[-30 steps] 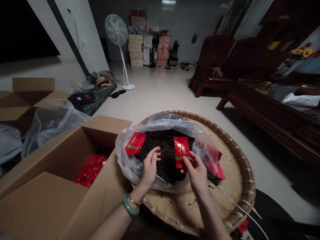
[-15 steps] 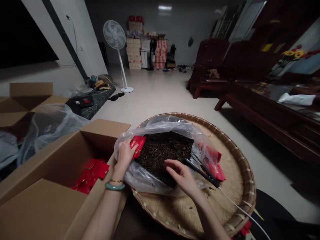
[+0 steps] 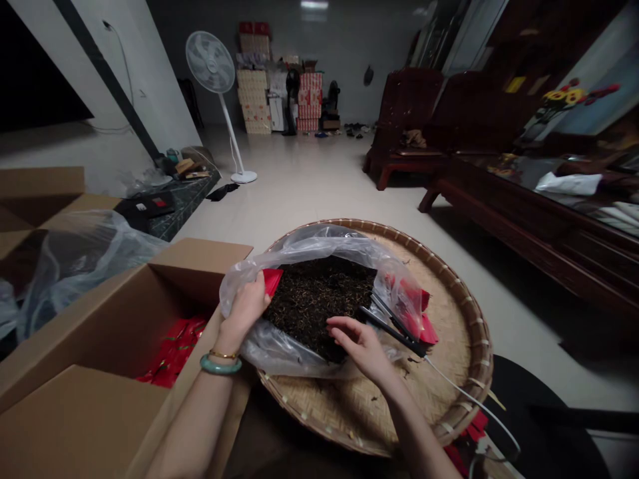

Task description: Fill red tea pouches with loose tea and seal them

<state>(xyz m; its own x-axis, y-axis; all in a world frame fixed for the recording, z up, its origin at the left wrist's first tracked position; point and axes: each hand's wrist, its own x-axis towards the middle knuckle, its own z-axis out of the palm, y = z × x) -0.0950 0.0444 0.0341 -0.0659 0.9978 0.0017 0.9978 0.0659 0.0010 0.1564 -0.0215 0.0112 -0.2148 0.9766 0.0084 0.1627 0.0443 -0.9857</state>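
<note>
Centrally, a round woven tray [image 3: 454, 313] with a raised rim serves as the surface, with dark crumbs scattered over its pale bottom. On it sits a clear plastic bag [image 3: 279, 349], its mouth wide and full of dark leaves [image 3: 309, 299].

The left hand [image 3: 246, 307] lies over red packets [image 3: 273, 282] at the bag's left side, touching them with fingers bent; whether it pinches them cannot be told. The right hand [image 3: 359, 342] hovers near the leaves' front edge, fingers loosely curved and thumb apart. Just beyond it, a black tool [image 3: 407, 342] leans at the bag's right side, trailing a white cable [image 3: 456, 387] over the rim. Beside the tray, an open carton [image 3: 200, 254] holds a red heap [image 3: 174, 349].

Around this stretches a dim room with a pale, glossy floor [image 3: 299, 186]. A white fan [image 3: 210, 63] stands well apart, ahead and to the left; cream boxes [image 3: 254, 100] and red-and-white boxes [image 3: 309, 100] are stacked at the back wall. Dark wooden seating [image 3: 404, 126] and a low table [image 3: 499, 206] fill the right, with yellow and red flowers [image 3: 562, 98] behind.

Small red and white labels mark a black item [image 3: 152, 206] on the stone ledge [image 3: 192, 196], too small to read. Print on the stacked boxes is likewise illegible.
</note>
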